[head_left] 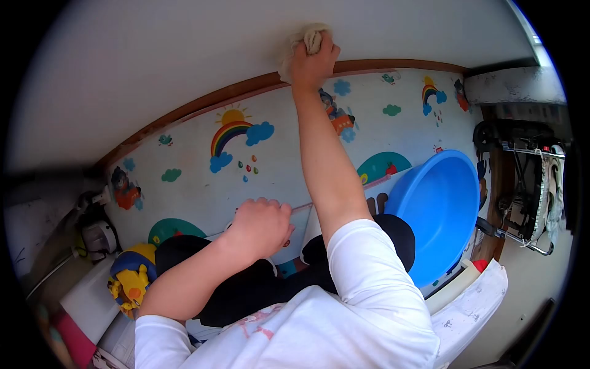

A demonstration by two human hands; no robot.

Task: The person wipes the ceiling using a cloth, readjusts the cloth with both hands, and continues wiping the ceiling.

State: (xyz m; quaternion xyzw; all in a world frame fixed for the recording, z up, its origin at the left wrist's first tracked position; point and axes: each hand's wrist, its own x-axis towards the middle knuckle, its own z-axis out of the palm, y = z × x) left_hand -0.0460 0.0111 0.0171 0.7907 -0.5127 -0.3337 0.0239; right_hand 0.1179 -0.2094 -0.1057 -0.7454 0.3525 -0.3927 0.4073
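My right hand [314,60] reaches up at the end of a stretched arm and presses a crumpled beige cloth [313,38] against the plain white wall [184,55]. Its fingers are curled around the cloth, just above a brown wooden strip [246,85]. Lower down, my left hand [263,226] is closed in a fist over my dark-clothed legs. Nothing shows sticking out of that fist, and its palm side is hidden.
Below the strip runs a white surface [196,178] printed with rainbows and clouds. A large blue basin [445,209] stands right of my knee. Further right is a folded metal frame with wheels [522,184]. A yellow and blue toy [132,277] lies at left, near a white appliance [98,237].
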